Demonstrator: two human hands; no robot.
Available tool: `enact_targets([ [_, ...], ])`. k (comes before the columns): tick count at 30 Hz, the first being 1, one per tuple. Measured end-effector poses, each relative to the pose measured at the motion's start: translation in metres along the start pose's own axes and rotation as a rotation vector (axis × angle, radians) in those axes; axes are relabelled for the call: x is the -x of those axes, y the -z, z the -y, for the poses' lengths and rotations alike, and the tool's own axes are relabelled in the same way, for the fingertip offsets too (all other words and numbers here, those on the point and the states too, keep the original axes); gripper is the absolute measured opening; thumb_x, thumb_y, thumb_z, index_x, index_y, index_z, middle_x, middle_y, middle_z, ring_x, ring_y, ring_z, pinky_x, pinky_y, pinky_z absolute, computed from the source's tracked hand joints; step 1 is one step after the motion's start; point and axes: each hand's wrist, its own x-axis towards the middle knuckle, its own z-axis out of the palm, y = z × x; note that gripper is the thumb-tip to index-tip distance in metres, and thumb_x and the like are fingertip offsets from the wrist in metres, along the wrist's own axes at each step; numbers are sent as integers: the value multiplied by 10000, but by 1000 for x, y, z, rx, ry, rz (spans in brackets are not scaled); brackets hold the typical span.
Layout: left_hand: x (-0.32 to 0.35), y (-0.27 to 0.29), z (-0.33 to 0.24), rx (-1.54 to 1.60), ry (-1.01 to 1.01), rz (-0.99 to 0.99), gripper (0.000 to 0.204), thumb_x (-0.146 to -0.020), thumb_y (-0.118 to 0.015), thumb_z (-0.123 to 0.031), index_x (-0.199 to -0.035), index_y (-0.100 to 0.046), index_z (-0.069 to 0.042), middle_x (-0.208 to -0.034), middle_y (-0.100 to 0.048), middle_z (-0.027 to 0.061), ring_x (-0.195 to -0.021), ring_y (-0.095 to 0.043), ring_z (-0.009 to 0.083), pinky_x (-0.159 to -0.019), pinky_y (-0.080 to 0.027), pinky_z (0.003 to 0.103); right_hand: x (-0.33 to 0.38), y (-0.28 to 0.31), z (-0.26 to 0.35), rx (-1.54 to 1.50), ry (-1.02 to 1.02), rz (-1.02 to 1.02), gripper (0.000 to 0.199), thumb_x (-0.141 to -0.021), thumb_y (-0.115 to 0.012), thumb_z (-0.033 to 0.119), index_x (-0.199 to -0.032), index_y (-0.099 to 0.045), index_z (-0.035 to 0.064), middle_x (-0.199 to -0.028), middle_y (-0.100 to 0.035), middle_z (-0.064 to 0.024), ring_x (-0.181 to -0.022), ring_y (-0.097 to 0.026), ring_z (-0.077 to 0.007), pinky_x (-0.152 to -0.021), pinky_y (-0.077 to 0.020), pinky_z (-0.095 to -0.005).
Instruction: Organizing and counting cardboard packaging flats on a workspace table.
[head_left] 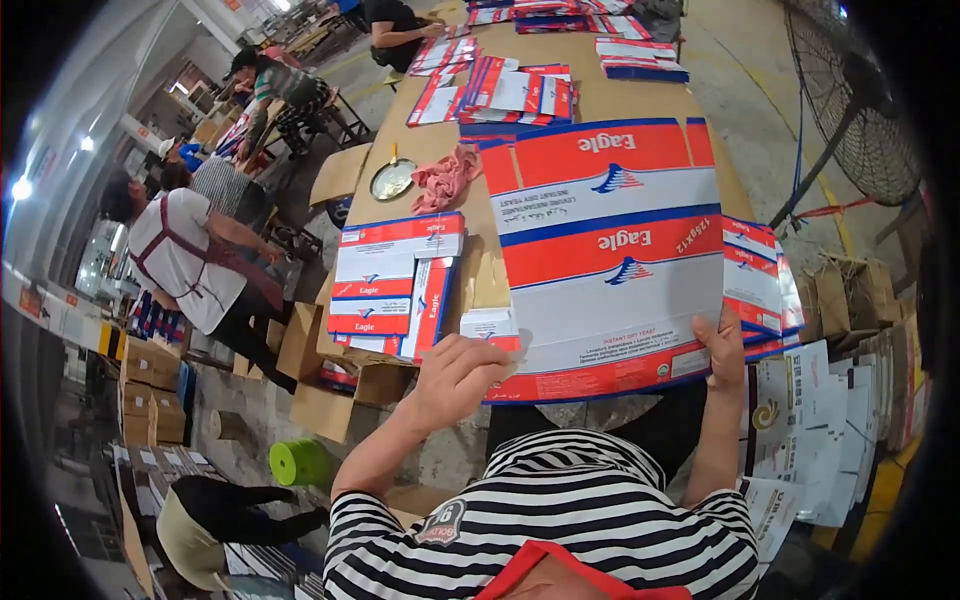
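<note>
A large flat printed carton (610, 290) in red, white and blue is tilted up in front of me over the near end of the table. My right hand (724, 350) grips its lower right edge, thumb on the printed face. At the lower left edge is my left hand (455, 380), its fingers curled together with the tips close to the cardboard; what they pinch, if anything, is hidden. A small white printed piece (490, 327) lies just beyond the left hand. Left of it, a stack of folded cartons (372, 280) rests on the table.
More carton stacks lie at the right (755, 275) and farther up the table (520, 92). A pink cloth (445, 180) sits beside a round dish (393, 179). An open cardboard box (325, 375) and a green stool (300, 463) stand left; a large fan (840, 100) stands right. Co-workers are at left.
</note>
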Motion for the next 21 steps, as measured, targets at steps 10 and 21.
enact_targets([
  [10, 26, -46, 29, 166, 296, 152, 105, -727, -569, -83, -804, -497, -80, -750, -524, 60, -750, -515, 240, -677, -384, 341, 14, 23, -46, 132, -164, 47, 406, -813, -531, 158, -1153, -441, -47, -1084, -513, -72, -990, -469, -162, -878, -337, -278],
  [21, 22, -70, 45, 42, 248, 112, 131, -710, -557, -117, -799, -468, -80, -782, -517, 71, -793, -508, 236, -721, -352, 351, 10, 22, -66, -3, -201, -183, 526, -784, -570, 113, -1252, -332, 77, -873, -540, -26, -543, -503, -83, -331, -325, -171],
])
